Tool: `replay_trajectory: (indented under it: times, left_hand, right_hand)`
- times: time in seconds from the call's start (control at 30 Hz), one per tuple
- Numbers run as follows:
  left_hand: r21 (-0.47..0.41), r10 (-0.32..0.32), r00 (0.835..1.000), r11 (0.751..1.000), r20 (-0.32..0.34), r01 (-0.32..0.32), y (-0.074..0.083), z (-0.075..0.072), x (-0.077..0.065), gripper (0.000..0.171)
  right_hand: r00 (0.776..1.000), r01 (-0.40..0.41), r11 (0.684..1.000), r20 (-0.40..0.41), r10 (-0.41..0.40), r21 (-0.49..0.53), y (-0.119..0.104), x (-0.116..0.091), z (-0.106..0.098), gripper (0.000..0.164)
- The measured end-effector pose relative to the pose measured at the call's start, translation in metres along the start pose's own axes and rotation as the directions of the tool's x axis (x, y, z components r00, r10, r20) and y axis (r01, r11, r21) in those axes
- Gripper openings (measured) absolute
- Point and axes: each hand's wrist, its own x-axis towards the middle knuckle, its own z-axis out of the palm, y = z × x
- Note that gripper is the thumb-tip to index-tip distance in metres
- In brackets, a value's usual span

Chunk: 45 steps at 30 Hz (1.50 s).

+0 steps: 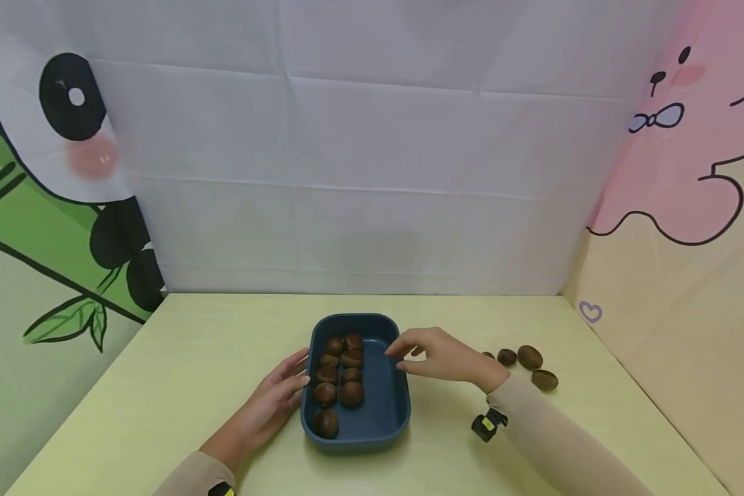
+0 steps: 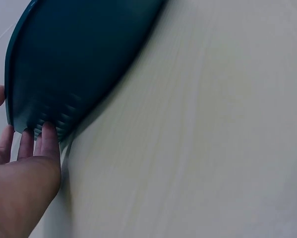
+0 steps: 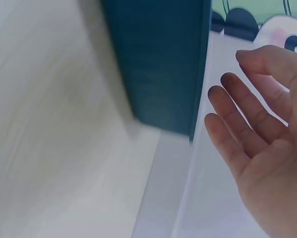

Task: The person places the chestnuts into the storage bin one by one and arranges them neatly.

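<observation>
A dark blue rectangular box (image 1: 381, 413) stands on the table with several brown chestnuts (image 1: 351, 394) lined up in two rows along its left side; the left row reaches nearer the front. My left hand (image 1: 279, 389) rests against the box's left side, with the thumb at the rim and the fingertips touching the outer wall (image 2: 79, 59) in the left wrist view. Over the right rim hovers my right hand (image 1: 443, 355), its fingers loosely bent and holding nothing. The right wrist view shows that empty palm (image 3: 267, 163) beside the box wall (image 3: 163, 69).
Several loose chestnuts (image 1: 530, 357) lie on the table to the right, partly behind the right forearm. A pale yellow tabletop (image 1: 223, 331) spreads around the box. White sheeting (image 1: 372, 227) rises at the back, with cartoon-printed walls on both sides.
</observation>
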Motion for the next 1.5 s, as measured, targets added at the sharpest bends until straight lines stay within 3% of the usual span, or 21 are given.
replay_trajectory:
  times: [0.43, 0.7, 0.87, 1.1, 1.23, 1.5]
  left_hand:
    - [0.005, 0.009, 1.0, 1.0, 0.027, -0.009, 0.002, 0.0, 0.001, 0.068]
    - [0.007, 0.012, 0.999, 1.0, 0.038, -0.012, 0.0, -0.001, 0.001, 0.069]
    - [0.002, 0.012, 0.999, 1.0, 0.048, -0.012, -0.001, -0.001, 0.0, 0.07]
    - [0.002, 0.015, 0.999, 1.0, 0.045, -0.015, -0.001, -0.002, 0.0, 0.07]
    - [-0.002, 0.016, 0.999, 1.0, 0.04, -0.016, -0.001, -0.002, 0.0, 0.07]
    - [-0.006, 0.013, 1.0, 1.0, 0.028, -0.013, -0.002, -0.001, 0.0, 0.07]
  right_hand:
    - [0.973, -0.182, 0.977, -0.161, 0.163, -0.108, 0.038, -0.09, -0.051, 0.024]
    - [0.932, -0.302, 0.952, -0.227, 0.282, -0.058, 0.062, -0.143, -0.066, 0.022]
    - [0.902, -0.371, 0.924, -0.273, 0.334, -0.092, 0.075, -0.168, -0.064, 0.023]
    - [0.857, -0.445, 0.888, -0.34, 0.386, -0.113, 0.092, -0.193, -0.056, 0.023]
    - [0.849, -0.458, 0.884, -0.343, 0.402, -0.095, 0.099, -0.2, -0.054, 0.028]
    - [0.841, -0.495, 0.869, -0.259, 0.476, -0.01, 0.102, -0.203, -0.053, 0.035]
